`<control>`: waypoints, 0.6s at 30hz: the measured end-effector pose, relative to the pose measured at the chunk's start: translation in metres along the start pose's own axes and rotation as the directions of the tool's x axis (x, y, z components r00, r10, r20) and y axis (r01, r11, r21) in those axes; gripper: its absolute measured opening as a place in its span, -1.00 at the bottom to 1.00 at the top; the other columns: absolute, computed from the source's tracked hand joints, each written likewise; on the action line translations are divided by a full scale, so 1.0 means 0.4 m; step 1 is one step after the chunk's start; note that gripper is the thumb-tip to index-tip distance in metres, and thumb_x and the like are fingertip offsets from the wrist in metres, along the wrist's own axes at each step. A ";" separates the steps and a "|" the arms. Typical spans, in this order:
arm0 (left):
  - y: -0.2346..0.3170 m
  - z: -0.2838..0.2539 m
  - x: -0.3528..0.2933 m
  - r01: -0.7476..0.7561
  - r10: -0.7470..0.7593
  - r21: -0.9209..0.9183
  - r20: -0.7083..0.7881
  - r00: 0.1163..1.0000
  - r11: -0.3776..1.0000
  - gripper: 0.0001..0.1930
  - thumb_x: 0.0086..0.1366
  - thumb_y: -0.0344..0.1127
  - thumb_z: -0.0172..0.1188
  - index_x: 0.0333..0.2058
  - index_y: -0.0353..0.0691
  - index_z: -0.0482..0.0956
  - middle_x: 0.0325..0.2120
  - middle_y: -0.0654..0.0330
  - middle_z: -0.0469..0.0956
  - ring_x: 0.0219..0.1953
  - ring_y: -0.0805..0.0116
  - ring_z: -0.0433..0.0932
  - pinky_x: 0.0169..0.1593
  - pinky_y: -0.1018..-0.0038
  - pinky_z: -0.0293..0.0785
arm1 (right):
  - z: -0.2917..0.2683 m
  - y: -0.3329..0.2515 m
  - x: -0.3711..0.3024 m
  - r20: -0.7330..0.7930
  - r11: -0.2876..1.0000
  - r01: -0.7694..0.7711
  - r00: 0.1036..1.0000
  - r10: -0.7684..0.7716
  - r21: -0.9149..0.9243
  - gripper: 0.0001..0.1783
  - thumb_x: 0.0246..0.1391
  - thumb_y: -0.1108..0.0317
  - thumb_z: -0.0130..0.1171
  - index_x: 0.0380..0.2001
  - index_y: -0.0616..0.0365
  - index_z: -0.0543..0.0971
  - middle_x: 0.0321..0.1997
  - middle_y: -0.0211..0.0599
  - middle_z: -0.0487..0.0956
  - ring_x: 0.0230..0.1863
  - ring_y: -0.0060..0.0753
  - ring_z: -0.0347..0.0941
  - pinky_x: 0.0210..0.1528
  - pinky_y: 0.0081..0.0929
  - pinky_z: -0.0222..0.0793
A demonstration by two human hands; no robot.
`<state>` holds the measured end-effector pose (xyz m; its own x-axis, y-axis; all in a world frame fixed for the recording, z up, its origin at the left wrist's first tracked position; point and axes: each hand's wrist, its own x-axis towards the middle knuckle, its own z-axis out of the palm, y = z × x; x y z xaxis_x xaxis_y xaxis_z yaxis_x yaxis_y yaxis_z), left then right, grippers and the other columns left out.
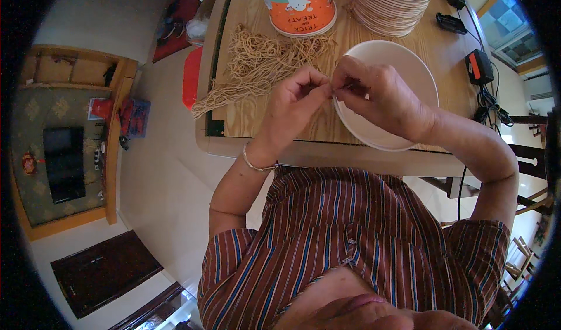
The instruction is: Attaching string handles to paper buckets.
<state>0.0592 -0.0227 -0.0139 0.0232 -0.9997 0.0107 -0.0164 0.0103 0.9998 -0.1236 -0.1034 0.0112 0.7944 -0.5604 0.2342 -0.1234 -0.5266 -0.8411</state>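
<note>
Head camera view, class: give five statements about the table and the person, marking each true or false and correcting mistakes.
1. The left hand and right hand are close together, fingers pinched. True.
2. Beige cord lies left of the white bowl. True.
3. The tub stands on the floor. False: the orange tub stands on the wooden table.
4. The bracelet circles the right wrist. False: the bracelet circles the left.
5. The cord is wound neatly. False: it lies loose.
</note>
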 end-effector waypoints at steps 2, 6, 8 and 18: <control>0.007 -0.004 0.002 -0.001 0.001 0.007 0.013 1.000 1.000 -0.95 0.32 -0.42 0.14 -0.30 -0.25 0.52 -0.43 0.44 0.45 -0.35 0.72 0.36 -0.26 0.70 0.32 | 0.004 0.006 0.003 0.003 0.998 -0.046 0.999 0.046 0.051 -0.80 0.01 0.50 0.20 -0.29 0.22 0.43 -0.40 -0.12 0.55 -0.35 -0.17 0.56 -0.31 -0.33 0.45; 0.006 -0.015 0.007 -0.045 0.044 0.021 0.038 0.998 0.999 -0.95 0.31 -0.41 0.16 -0.31 -0.25 0.53 -0.44 0.45 0.46 -0.36 0.73 0.37 -0.27 0.70 0.32 | 0.009 0.010 0.011 0.001 0.961 -0.060 0.998 0.062 0.269 -0.81 0.08 0.53 0.16 -0.23 0.20 0.41 -0.44 -0.26 0.56 -0.39 -0.45 0.51 -0.31 -0.45 0.45; 0.023 -0.027 0.011 -0.033 0.028 0.070 0.071 0.997 0.997 -0.94 0.30 -0.41 0.16 -0.32 -0.26 0.54 -0.44 0.45 0.46 -0.38 0.73 0.37 -0.28 0.70 0.33 | 0.006 0.007 0.012 0.018 0.953 -0.062 0.998 0.059 0.295 -0.81 0.10 0.54 0.15 -0.21 0.20 0.40 -0.45 -0.31 0.55 -0.40 -0.53 0.48 -0.32 -0.49 0.44; 0.027 -0.059 0.039 0.028 -0.043 0.068 0.228 0.973 0.997 -0.94 0.27 -0.41 0.22 -0.32 -0.27 0.58 -0.43 0.40 0.55 -0.35 0.69 0.44 -0.26 0.67 0.39 | -0.006 -0.004 0.006 0.100 0.885 -0.274 0.962 0.255 0.376 -0.91 0.11 0.44 0.20 -0.33 0.22 0.53 -0.47 -0.41 0.56 -0.46 -0.66 0.47 -0.44 -0.61 0.48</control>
<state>0.0832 -0.0377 -0.0026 -0.2051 -0.9781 -0.0360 -0.0840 -0.0190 0.9963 -0.1230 -0.1054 0.0144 0.7922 -0.6091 -0.0383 -0.1032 -0.0719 -0.9921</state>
